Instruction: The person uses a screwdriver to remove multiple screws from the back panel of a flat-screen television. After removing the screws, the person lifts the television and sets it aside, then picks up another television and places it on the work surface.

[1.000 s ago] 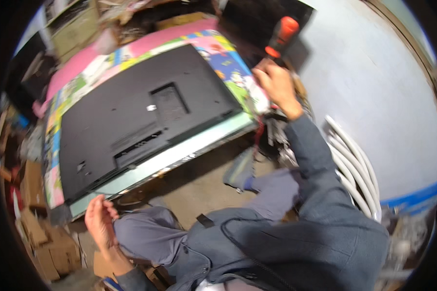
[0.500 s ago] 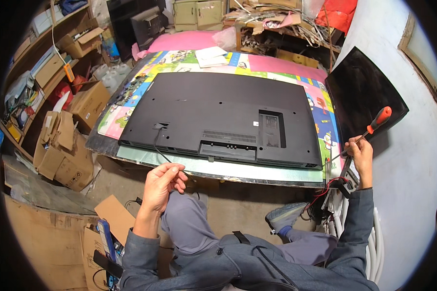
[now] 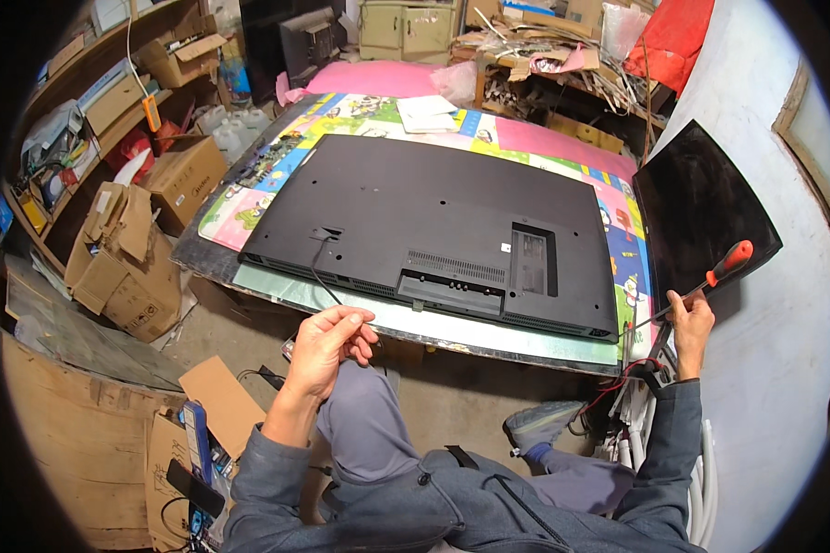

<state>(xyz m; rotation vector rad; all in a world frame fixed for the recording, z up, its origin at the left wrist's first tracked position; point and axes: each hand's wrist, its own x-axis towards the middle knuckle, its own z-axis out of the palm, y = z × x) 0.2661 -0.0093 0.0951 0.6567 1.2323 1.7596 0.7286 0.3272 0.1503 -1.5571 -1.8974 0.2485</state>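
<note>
A large flat-screen TV lies on its front, with its black back cover facing up. From a recess in its near left part a thin black cable runs down to my left hand. The fingers there are curled closed around the cable, just off the near edge. At the right, my right hand grips a screwdriver with a red and black handle. The handle points up and away to the right, while the thin shaft slants down toward the TV's near right corner.
Beneath the TV is a table with a colourful cartoon cover. A dark panel leans on the right wall. Cardboard boxes and loaded shelves stand at the left. White pipes and red wires are beside my right leg.
The view has shifted, so the TV sits a little farther right. My right hand and the screwdriver have come down somewhat. My left hand still has the cable.
</note>
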